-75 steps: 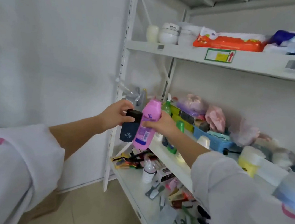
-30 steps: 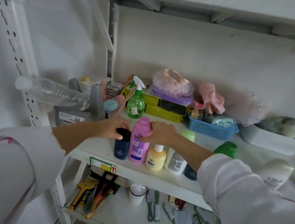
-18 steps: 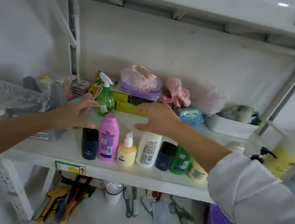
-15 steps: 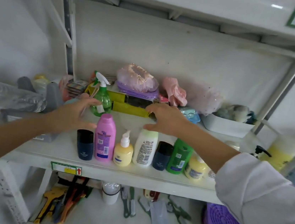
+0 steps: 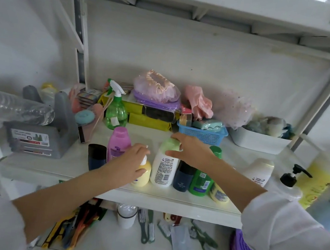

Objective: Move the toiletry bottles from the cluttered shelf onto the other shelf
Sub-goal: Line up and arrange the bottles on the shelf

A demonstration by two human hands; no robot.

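Both hands on bottles, front row of middle shelf (image 5: 54, 170).
L hand (image 5: 132, 162) curls round yellow pump bottle (image 5: 142, 174); R hand (image 5: 190, 150) wraps white bottle (image 5: 163, 166) cap. Prob light, slick plastic — grab body, not pump.

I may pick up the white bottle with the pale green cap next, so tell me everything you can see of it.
The white bottle stands upright in the front row on the shelf, between a yellow pump bottle and a dark blue bottle. Plastic-looking, pale green cap, printed label with barcode. The right hand rests on its cap, thumb against its side.
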